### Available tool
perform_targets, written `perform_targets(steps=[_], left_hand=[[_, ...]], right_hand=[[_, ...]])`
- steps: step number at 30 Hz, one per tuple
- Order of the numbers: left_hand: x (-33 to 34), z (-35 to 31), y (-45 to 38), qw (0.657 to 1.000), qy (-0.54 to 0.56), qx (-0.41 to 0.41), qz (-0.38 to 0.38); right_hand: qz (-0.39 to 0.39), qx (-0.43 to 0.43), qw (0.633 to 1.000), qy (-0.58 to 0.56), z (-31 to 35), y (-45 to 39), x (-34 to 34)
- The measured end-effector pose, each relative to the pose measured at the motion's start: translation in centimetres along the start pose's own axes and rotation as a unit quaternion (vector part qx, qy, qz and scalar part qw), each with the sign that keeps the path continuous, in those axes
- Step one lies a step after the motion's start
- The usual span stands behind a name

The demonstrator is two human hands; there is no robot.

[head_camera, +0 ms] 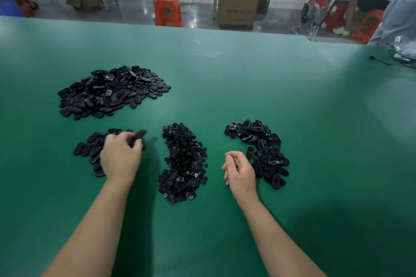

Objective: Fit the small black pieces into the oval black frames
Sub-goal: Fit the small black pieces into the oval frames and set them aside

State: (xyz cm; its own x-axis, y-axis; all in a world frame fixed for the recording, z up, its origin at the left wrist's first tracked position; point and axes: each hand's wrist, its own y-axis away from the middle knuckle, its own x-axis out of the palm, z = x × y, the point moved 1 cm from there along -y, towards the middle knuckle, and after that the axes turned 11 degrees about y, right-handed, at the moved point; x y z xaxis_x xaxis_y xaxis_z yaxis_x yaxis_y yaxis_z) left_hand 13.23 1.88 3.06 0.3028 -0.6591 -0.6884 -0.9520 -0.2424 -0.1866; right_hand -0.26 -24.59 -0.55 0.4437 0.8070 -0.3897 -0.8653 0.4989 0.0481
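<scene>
The heap of small black pieces point(183, 162) sits in the middle of the green table point(247, 87), and everything else is easiest placed from it. Just left of it lies a small spread of oval frames point(90, 149), and the left hand point(121, 157) is over that spread, fingers curled round one blurred oval frame point(137, 137) lifted toward the heap. Right of the heap, the right hand point(239, 172) hovers with fingers loosely curled; it seems to hold nothing, though I cannot be sure from here. Just beyond that hand is another pile of ovals with holes showing point(261, 150). Far behind and left of the heap is the biggest mound of ovals point(112, 91).

I'd say the step in hand is picking up a frame. Next the right hand needs to pinch one small piece from the heap and bring it to the held frame, lined up with its opening.
</scene>
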Motion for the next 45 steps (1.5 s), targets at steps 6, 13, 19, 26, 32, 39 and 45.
perform_targets(steps=[6,13,19,26,32,39,45], left_hand=[[-2.2,2.9,-2.7,0.996,-0.023,-0.071,-0.038],[-1.0,1.9,-1.7,0.995,0.065,0.057,-0.047],[2.0,0.2,0.2,0.991,0.074,0.088,0.062],[5.0,0.5,3.1,0.988,0.028,0.112,0.107],[5.7,0.8,2.9,0.986,-0.013,0.124,0.114],[5.8,1.0,2.9,0.991,0.047,0.091,0.091],[5.3,1.1,2.8,0.989,0.081,0.066,0.104]], right_hand=[[0.002,-0.001,1.000,0.008,0.0,0.1,0.0],[0.002,0.000,1.000,0.019,0.1,0.1,0.1],[0.006,0.002,1.000,0.019,0.2,0.2,0.1],[0.007,-0.001,1.000,0.024,0.1,0.2,0.0],[0.004,0.000,1.000,0.021,0.0,0.2,0.0],[0.007,-0.001,1.000,0.025,0.0,0.3,0.1],[0.026,0.004,0.999,0.042,-0.2,0.3,0.2]])
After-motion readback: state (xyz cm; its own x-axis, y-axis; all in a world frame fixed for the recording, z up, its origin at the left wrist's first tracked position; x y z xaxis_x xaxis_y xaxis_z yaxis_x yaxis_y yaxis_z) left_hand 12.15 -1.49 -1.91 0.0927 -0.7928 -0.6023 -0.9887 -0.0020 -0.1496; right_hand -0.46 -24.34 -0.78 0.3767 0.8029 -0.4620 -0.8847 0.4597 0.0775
